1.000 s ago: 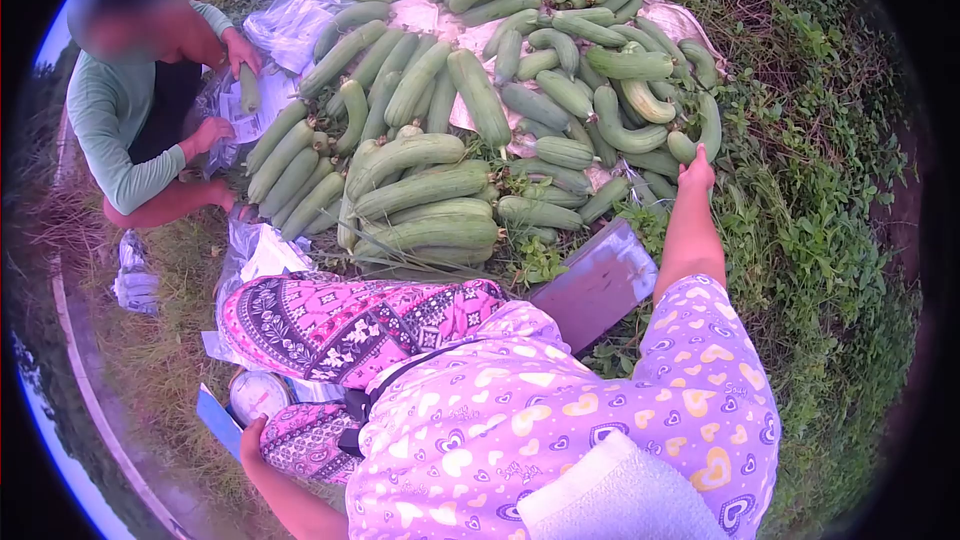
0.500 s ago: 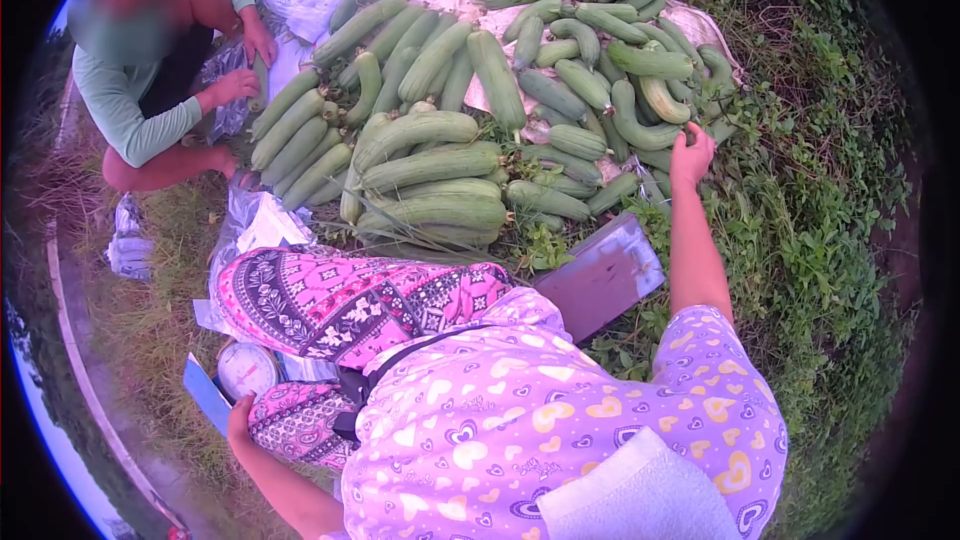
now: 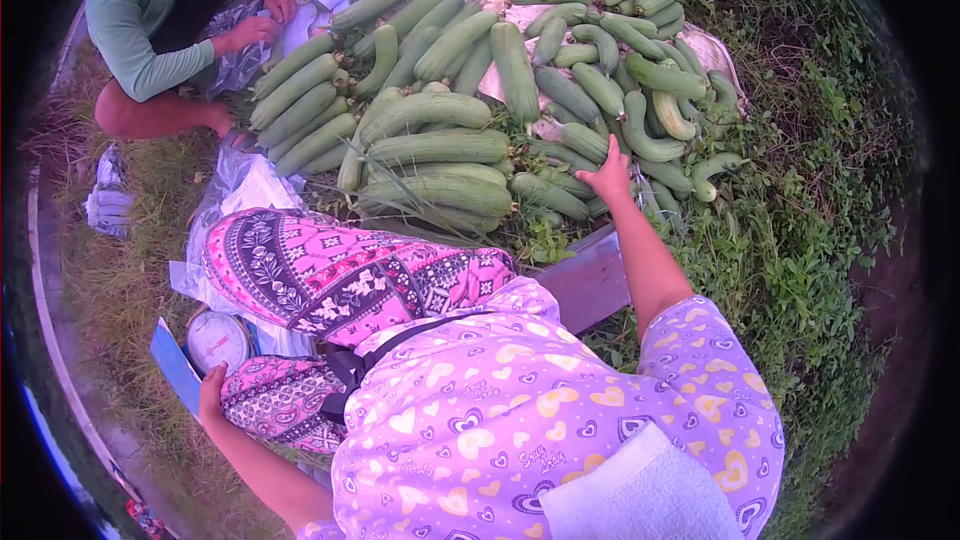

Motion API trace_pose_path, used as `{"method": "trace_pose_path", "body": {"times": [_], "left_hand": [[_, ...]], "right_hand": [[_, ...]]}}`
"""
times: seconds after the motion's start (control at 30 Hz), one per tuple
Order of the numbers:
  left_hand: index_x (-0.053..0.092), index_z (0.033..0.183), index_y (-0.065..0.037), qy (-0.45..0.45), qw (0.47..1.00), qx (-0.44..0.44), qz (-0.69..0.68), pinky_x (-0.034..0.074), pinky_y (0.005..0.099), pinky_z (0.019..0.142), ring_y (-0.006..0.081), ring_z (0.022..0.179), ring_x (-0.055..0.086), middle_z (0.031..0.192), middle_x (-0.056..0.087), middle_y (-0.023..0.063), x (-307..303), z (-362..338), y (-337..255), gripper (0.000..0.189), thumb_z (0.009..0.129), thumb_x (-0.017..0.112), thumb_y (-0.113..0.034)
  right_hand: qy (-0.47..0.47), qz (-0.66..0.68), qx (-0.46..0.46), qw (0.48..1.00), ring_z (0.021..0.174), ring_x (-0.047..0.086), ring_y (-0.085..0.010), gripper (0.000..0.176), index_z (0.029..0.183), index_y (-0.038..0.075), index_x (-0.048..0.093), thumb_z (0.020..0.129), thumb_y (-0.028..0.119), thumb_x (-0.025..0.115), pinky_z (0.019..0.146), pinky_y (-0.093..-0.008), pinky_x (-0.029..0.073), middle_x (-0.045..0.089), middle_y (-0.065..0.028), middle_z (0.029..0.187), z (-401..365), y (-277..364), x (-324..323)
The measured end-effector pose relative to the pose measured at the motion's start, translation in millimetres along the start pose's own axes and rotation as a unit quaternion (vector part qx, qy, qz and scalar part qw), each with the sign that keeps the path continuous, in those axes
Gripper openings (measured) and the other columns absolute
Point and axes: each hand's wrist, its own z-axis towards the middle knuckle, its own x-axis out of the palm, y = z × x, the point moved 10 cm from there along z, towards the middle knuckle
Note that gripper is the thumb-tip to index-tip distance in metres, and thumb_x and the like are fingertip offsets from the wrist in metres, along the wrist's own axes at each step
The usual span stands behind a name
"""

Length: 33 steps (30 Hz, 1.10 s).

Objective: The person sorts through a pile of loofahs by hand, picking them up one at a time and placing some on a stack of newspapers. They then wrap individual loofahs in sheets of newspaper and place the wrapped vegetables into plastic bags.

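On grass, the right hand [image 3: 608, 176] spreads open over piled gourds [image 3: 440, 145]; the left hand [image 3: 212, 400] hides its grip.

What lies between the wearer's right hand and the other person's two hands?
In the head view, the heap of long green gourds fills that stretch, from the right hand at its near edge to the other person's hands.

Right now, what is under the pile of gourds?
A pale sheet shows under the gourds at gaps and the right edge. Whether it runs beneath the whole pile is hidden.
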Motion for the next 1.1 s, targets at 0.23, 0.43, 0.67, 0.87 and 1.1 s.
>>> {"method": "trace_pose_path", "body": {"times": [0.23,0.43,0.67,0.87,1.1], "left_hand": [[0.054,0.120,0.008,0.001,1.000,-0.002,-0.002,0.043,0.0303,0.089,0.0192,0.097,0.058,0.108,0.062,0.0141,1.1,8.1,4.2,0.053,0.089,0.059,-0.035],[0.054,0.120,0.008,0.006,1.000,-0.003,0.002,0.043,0.0303,0.089,0.0193,0.097,0.058,0.108,0.062,0.0142,0.9,15.7,7.2,0.053,0.089,0.059,-0.035],[0.057,0.119,0.006,0.004,0.999,0.010,0.032,0.043,0.0310,0.088,0.0197,0.096,0.058,0.107,0.063,0.0137,-3.6,18.3,7.6,0.055,0.089,0.057,-0.040],[0.058,0.116,0.006,-0.007,1.000,0.009,0.009,0.043,0.0303,0.085,0.0185,0.092,0.058,0.103,0.063,0.0124,-3.9,14.6,9.7,0.053,0.089,0.058,-0.039],[0.059,0.114,0.005,-0.002,0.999,0.005,-0.032,0.044,0.0297,0.083,0.0176,0.089,0.058,0.099,0.064,0.0113,-6.9,15.6,22.1,0.051,0.088,0.058,-0.039]], "right_hand": [[-0.029,0.029,-0.023,0.999,0.115,0.048,-0.0375,0.112,0.146,0.017,0.019,0.057,0.024,0.086,0.101,-0.0394,0.040,0.039,-0.0220,0.127,2.5,4.5,-5.0],[-0.015,-0.012,-0.125,0.992,0.115,0.048,-0.0348,0.102,0.143,0.016,0.028,0.058,0.015,0.084,0.100,-0.0394,0.041,0.040,-0.0190,0.127,14.1,5.8,-67.7],[-0.053,-0.164,-0.017,0.985,0.120,0.046,-0.0296,0.080,0.137,0.021,0.038,0.068,0.008,0.076,0.098,-0.0402,0.041,0.043,-0.0117,0.128,-2.1,-30.0,-123.2],[-0.119,-0.190,-0.247,0.943,0.116,0.045,-0.0262,0.057,0.121,0.016,0.053,0.067,0.005,0.068,0.093,-0.0417,0.039,0.048,-0.0059,0.121,-39.4,71.2,-90.4],[0.167,-0.192,-0.300,0.919,0.110,0.051,-0.0288,0.058,0.115,0.011,0.056,0.062,0.012,0.079,0.093,-0.0387,0.044,0.053,-0.0105,0.108,-78.6,113.9,57.8]]}}
